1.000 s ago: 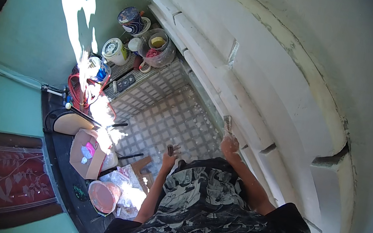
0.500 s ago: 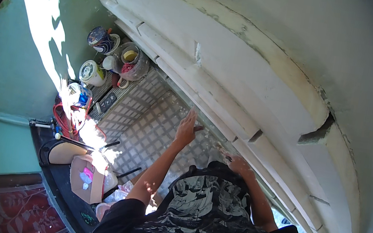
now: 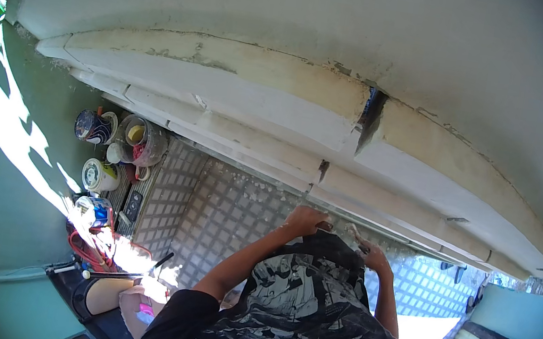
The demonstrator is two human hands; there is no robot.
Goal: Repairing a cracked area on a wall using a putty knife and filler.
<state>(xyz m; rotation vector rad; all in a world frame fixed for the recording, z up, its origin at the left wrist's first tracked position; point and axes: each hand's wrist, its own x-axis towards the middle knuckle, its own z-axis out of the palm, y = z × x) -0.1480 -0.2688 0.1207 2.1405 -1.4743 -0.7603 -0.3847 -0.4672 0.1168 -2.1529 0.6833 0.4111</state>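
My left hand [image 3: 308, 221] is curled closed above the front of my black T-shirt [image 3: 311, 281]. The inside of its fingers is hidden, so I cannot make out what they hold, if anything. Close by on the right, my right hand [image 3: 373, 255] has fingers stretched out and apart, with whitish dust on them and nothing visible in it. Both hands are nearest the lower edge of a long, stepped white moulding [image 3: 260, 105] along the wall. A dark, ragged gap [image 3: 370, 121] breaks its upper band.
To the left, a paint bucket [image 3: 100, 175], a clear tub [image 3: 153, 141] and a dark patterned can [image 3: 90, 126] stand together. A red hose [image 3: 87, 251] lies coiled below them. Patterned tiles [image 3: 225, 194] cover the floor. A cardboard box [image 3: 132, 310] sits lower left.
My left hand has gone from outstretched to curled and come closer to my right hand. The right hand's fingers now point up. The view has turned, bringing more sunlit tiles in at right.
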